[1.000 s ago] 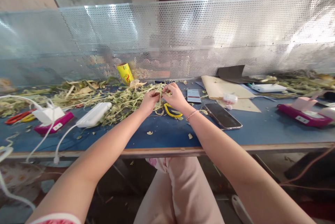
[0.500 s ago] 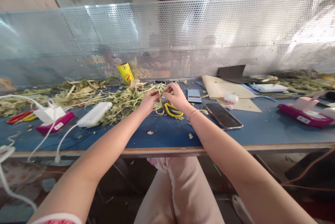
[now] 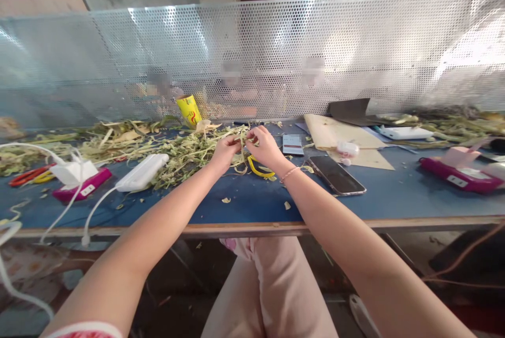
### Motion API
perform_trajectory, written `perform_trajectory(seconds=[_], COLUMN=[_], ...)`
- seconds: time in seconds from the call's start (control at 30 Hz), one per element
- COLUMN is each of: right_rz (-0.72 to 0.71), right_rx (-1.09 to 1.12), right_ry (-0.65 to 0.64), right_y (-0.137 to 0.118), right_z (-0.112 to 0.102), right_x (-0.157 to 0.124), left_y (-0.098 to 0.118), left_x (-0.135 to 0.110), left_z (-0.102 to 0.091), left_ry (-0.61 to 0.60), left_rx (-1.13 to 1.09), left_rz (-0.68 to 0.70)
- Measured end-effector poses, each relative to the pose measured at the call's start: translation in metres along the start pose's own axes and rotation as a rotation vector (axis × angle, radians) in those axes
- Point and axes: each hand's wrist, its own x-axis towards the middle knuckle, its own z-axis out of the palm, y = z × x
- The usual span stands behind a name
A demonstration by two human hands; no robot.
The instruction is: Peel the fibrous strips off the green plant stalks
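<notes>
Greenish-yellow wilted plant stems lie in a tangled heap on the blue table. At the heap's right end my left hand is closed, fingertips pinching a pale stem. My right hand is closed close beside it, its thumb and fingers on the same piece of plant. The fingers partly hide that stem. Just below my right hand lies a yellow looped handle, its far part hidden by the hand. A few dry leaf scraps are scattered nearer the table's front edge.
Right of my hands lie a small card-like box, a phone and a cardboard sheet. To the left are a white power bank, a purple power strip and red-handled pliers. A perforated metal screen stands behind.
My right hand has shifted slightly left and its fingers have turned, closer to my left hand. The left hand has hardly moved.
</notes>
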Motion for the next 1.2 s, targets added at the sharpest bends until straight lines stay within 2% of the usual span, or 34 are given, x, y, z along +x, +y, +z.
perform_trajectory(seconds=[0.1,0.17,0.27,0.33,0.43,0.53,0.63,0.8,1.03,1.2], right_rz=[0.045,0.152,0.344,0.408,0.451,0.473,0.441,0.392,0.452,0.379], right_rx=[0.021,0.086,0.297,0.492,0.705,0.768,0.797,0.773,0.546,0.258], right_ry=[0.022,0.047,0.073,0.087,0.111,0.109,0.04,-0.115,-0.026,0.006], right_y=[-0.0006,-0.0018,-0.0036,-0.0044,-0.0057,-0.0069,-0.0075,-0.0069,-0.0051,-0.004], right_z=[-0.0005,-0.0004,0.0004,0.0009,0.0003,-0.0017,-0.0036,-0.0049,-0.0049,-0.0019], right_x=[0.0013,0.0026,0.0047,0.0061,0.0074,0.0068,0.0043,0.0014,0.0035,0.0014], left_y=[-0.0005,-0.0008,-0.0008,-0.0004,0.0012,0.0033,0.0048,0.0061,0.0061,0.0033], left_x=[0.0003,0.0006,0.0014,0.0021,0.0027,0.0025,0.0021,0.0025,0.0021,0.0013], left_z=[0.0003,0.0003,-0.0005,-0.0013,-0.0021,-0.0018,-0.0013,-0.002,-0.0023,-0.0019], left_ry=[0.026,0.038,0.05,0.051,0.062,0.104,0.121,0.102,0.102,0.08], left_rx=[0.0,-0.02,-0.094,-0.156,-0.223,-0.271,-0.285,-0.299,-0.282,-0.242], left_rz=[-0.02,-0.038,-0.074,-0.1,-0.142,-0.173,-0.181,-0.178,-0.166,-0.153])
